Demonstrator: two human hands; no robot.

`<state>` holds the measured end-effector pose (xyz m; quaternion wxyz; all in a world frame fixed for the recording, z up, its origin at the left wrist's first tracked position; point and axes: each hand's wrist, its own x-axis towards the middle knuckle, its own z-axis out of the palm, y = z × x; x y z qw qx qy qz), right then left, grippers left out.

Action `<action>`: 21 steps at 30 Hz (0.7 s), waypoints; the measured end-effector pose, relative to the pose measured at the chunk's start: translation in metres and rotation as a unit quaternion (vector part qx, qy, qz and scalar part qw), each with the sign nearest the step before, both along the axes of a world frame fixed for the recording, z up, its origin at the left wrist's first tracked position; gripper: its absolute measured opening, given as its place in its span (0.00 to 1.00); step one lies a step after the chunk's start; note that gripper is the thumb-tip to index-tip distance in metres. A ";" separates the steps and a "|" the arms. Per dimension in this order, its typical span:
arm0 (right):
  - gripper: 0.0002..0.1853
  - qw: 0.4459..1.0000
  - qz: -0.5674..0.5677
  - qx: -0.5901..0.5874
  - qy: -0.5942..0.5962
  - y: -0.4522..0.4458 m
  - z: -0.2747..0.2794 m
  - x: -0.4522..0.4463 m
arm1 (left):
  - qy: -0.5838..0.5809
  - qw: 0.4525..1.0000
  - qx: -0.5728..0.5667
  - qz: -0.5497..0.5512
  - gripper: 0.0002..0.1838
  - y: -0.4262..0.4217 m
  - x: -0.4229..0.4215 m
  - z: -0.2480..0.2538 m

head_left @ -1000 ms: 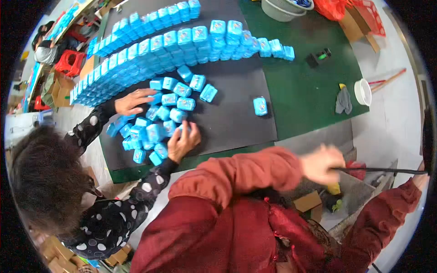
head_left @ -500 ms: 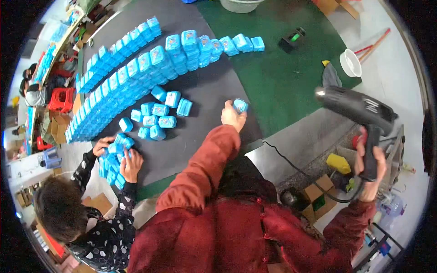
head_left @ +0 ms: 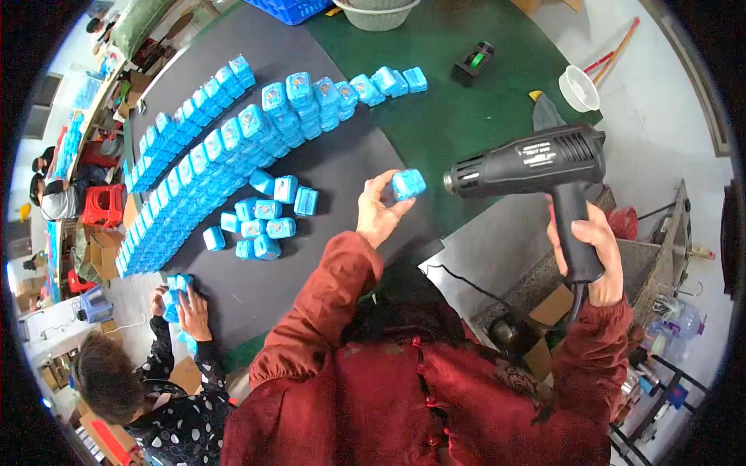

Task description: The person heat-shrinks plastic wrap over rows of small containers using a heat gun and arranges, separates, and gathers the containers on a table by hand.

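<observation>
My left hand (head_left: 378,208) grips a small blue wrapped box (head_left: 409,184) between thumb and fingers, held up over the dark table mat. My right hand (head_left: 594,247) is wrapped round the handle of a black heat gun (head_left: 536,161). The gun's metal nozzle points left at the blue box, with a short gap between them. Left of my left hand lies a loose group of similar blue boxes (head_left: 267,209). Beyond them, long stacked rows of blue boxes (head_left: 210,151) curve across the mat.
A co-worker's hands (head_left: 192,312) handle blue boxes at the table's left edge. A tape dispenser (head_left: 473,62), a white bowl (head_left: 579,88), a grey basket (head_left: 378,14) and a blue crate (head_left: 286,8) stand farther off. The gun's cord (head_left: 576,303) hangs down at right.
The heat gun has swung left and its nozzle now faces the blue box. My left hand has turned the box toward it. The co-worker's hands have shifted lower.
</observation>
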<state>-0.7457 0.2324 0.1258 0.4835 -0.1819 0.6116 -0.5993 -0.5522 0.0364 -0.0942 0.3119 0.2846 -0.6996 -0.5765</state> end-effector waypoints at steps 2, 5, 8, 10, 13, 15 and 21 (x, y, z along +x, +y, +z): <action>0.26 0.999 -0.048 -0.002 -0.002 -0.008 -0.002 0.010 | 0.016 0.997 0.077 -0.002 0.29 -0.006 0.012 -0.002; 0.26 0.999 -0.042 -0.006 -0.004 -0.018 0.005 0.021 | 0.038 0.993 0.115 0.008 0.27 -0.015 0.027 0.004; 0.26 0.999 0.034 -0.004 -0.014 -0.024 0.014 0.026 | 0.071 0.989 0.124 0.031 0.21 -0.020 0.040 0.014; 0.26 0.999 0.022 -0.020 -0.021 -0.027 0.009 0.032 | 0.101 0.961 0.252 0.045 0.20 -0.026 0.052 0.017; 0.26 0.997 -0.024 -0.071 -0.034 -0.033 0.001 0.039 | 0.199 0.775 0.595 0.075 0.18 -0.037 0.069 0.020; 0.26 0.997 0.022 -0.065 -0.041 -0.038 0.002 0.047 | 0.201 0.760 0.614 0.076 0.19 -0.041 0.073 0.025; 0.26 0.998 0.030 -0.037 -0.029 -0.041 -0.010 0.053 | 0.229 0.672 0.696 0.106 0.20 -0.037 0.099 0.025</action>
